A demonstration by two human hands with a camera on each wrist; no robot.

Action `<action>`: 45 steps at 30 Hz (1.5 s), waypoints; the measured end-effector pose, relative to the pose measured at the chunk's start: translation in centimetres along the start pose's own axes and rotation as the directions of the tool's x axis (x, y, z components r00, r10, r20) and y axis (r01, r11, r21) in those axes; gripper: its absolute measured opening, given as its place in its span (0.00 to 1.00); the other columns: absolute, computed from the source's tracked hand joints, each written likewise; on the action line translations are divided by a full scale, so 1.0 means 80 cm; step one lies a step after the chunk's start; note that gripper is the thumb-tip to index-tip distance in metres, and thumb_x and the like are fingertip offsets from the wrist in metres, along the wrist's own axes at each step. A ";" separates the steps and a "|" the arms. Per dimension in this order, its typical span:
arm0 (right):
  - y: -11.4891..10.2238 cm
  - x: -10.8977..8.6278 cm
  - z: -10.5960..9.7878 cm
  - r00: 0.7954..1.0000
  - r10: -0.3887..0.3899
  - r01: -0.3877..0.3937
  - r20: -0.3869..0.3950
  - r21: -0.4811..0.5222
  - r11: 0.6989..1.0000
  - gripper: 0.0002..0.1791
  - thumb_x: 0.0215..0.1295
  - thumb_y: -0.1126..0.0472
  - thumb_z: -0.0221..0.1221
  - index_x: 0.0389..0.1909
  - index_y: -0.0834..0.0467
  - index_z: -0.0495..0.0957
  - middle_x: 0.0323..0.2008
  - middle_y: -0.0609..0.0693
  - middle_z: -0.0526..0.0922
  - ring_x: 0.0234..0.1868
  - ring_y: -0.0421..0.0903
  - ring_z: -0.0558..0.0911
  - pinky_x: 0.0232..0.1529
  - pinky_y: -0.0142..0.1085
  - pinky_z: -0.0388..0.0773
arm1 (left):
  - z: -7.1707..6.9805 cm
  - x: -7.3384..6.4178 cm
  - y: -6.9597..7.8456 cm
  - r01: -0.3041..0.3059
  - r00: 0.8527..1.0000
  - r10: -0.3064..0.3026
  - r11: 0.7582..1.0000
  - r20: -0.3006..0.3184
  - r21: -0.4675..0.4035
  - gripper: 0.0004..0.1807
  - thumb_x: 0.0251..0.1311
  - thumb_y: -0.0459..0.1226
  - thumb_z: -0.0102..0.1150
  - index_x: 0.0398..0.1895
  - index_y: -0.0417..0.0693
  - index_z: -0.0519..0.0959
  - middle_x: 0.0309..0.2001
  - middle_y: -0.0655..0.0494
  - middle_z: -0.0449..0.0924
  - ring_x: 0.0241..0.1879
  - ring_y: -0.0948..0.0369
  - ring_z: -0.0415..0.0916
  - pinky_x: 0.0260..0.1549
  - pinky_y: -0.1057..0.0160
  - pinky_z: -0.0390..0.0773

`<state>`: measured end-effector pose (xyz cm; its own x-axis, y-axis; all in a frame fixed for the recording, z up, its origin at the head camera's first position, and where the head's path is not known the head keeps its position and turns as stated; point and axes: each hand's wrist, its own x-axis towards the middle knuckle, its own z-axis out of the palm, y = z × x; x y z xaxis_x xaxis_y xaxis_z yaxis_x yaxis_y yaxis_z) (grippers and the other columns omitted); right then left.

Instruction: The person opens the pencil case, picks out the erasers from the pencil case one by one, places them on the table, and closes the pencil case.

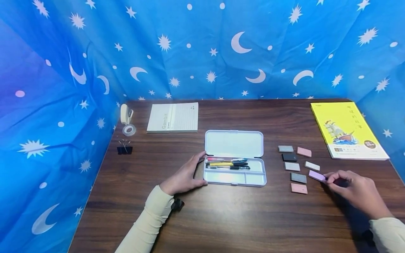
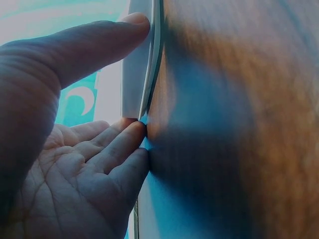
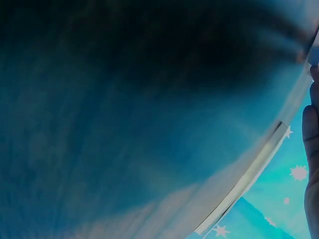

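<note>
An open white pencil case [image 1: 234, 143] lies near the middle of the table with its lid folded back. Several pens [image 1: 227, 163] rest in its rear compartment; the front compartments hold nothing visible. My left hand [image 1: 185, 175] is at the case's left end, its fairly straight thumb and fingers touching the side, as the left wrist view shows. On the right, my right hand [image 1: 357, 189] pinches a purple eraser [image 1: 316, 175] by its near right end between thumb and fingertips. Several other erasers lie beside it, among them a white one [image 1: 312, 166] and a pink one [image 1: 299, 188]. The right wrist view hides the eraser.
A yellow book [image 1: 348, 130] lies at the back right. A notebook [image 1: 172, 117] is at the back left, with a stapler [image 1: 124, 114], a tape roll [image 1: 129, 130] and a black binder clip [image 1: 124, 150] farther left. Blue star-patterned cloth [image 1: 202, 45] hangs behind the table.
</note>
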<state>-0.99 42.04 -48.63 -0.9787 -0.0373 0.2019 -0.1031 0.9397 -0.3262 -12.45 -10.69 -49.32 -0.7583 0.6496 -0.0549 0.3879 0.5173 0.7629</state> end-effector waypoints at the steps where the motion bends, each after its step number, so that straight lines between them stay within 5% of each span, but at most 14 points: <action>1: 0.001 0.001 0.001 1.000 -0.003 0.003 0.004 0.001 1.000 0.20 0.37 0.75 0.82 0.25 0.53 0.83 0.31 0.58 0.88 0.26 0.40 0.75 0.28 0.21 0.65 | -0.001 0.000 0.000 -0.002 1.000 0.002 1.000 -0.002 0.002 0.56 0.58 0.35 0.78 0.83 0.36 0.50 0.78 0.38 0.61 0.77 0.45 0.59 0.76 0.46 0.60; 9: -0.019 0.018 -0.007 0.999 -0.021 0.022 -0.036 0.030 0.999 0.20 0.38 0.74 0.82 0.24 0.53 0.83 0.32 0.59 0.89 0.28 0.29 0.74 0.29 0.19 0.66 | -0.004 -0.001 0.001 0.000 1.000 0.000 1.000 -0.004 0.011 0.56 0.58 0.35 0.78 0.83 0.36 0.50 0.78 0.38 0.61 0.77 0.45 0.59 0.76 0.47 0.60; 12: -0.045 0.039 -0.010 0.993 -0.058 0.068 -0.104 0.093 0.993 0.17 0.42 0.74 0.81 0.26 0.53 0.84 0.32 0.56 0.89 0.30 0.23 0.75 0.32 0.16 0.68 | -0.004 -0.003 0.003 0.010 1.000 -0.010 1.000 0.001 0.008 0.57 0.58 0.35 0.78 0.83 0.37 0.50 0.78 0.38 0.61 0.77 0.45 0.59 0.76 0.46 0.60; 15: -0.082 0.072 -0.005 0.989 -0.076 0.096 -0.130 0.160 0.982 0.13 0.50 0.73 0.78 0.31 0.55 0.86 0.32 0.54 0.90 0.30 0.30 0.79 0.33 0.15 0.69 | -0.004 -0.003 0.003 0.016 1.000 -0.016 1.000 0.003 0.002 0.57 0.58 0.35 0.77 0.83 0.38 0.50 0.78 0.38 0.61 0.77 0.45 0.60 0.76 0.46 0.60; 21: -0.149 0.153 0.018 0.996 0.081 -0.068 -0.033 0.294 0.953 0.08 0.69 0.59 0.70 0.44 0.59 0.88 0.41 0.59 0.90 0.37 0.53 0.84 0.36 0.20 0.73 | -0.002 -0.004 0.002 0.011 1.000 -0.011 1.000 -0.003 0.000 0.57 0.57 0.34 0.78 0.83 0.37 0.49 0.77 0.38 0.62 0.77 0.45 0.60 0.76 0.47 0.59; 27: -0.170 0.203 0.048 0.974 0.207 -0.227 0.093 0.361 0.905 0.14 0.74 0.54 0.66 0.48 0.61 0.88 0.47 0.63 0.88 0.44 0.57 0.82 0.43 0.41 0.79 | -0.001 -0.002 0.001 -0.010 1.000 0.010 1.000 -0.011 -0.013 0.59 0.56 0.34 0.79 0.83 0.36 0.48 0.75 0.39 0.65 0.76 0.46 0.62 0.76 0.46 0.60; 36: -0.179 0.213 0.053 0.967 0.209 -0.251 0.149 0.377 0.892 0.12 0.75 0.56 0.65 0.47 0.60 0.87 0.44 0.62 0.89 0.38 0.54 0.82 0.34 0.35 0.78 | -0.002 -0.001 -0.002 -0.008 1.000 0.008 0.999 -0.003 -0.052 0.67 0.57 0.33 0.78 0.84 0.34 0.34 0.77 0.43 0.65 0.77 0.50 0.62 0.78 0.50 0.55; 45: -0.195 0.170 0.015 0.980 0.188 -0.200 0.069 0.382 0.902 0.15 0.74 0.49 0.66 0.46 0.57 0.88 0.42 0.57 0.90 0.39 0.52 0.83 0.32 0.30 0.76 | -0.001 -0.001 -0.001 -0.014 1.000 0.013 0.999 -0.009 -0.045 0.69 0.56 0.33 0.79 0.84 0.33 0.31 0.77 0.44 0.65 0.77 0.49 0.62 0.78 0.49 0.54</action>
<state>-12.88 26.45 -41.92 -0.9905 0.1168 0.0732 0.0347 0.7253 -0.6875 -12.44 -10.84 -49.31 -0.7578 0.6513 -0.0389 0.3743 0.4828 0.7917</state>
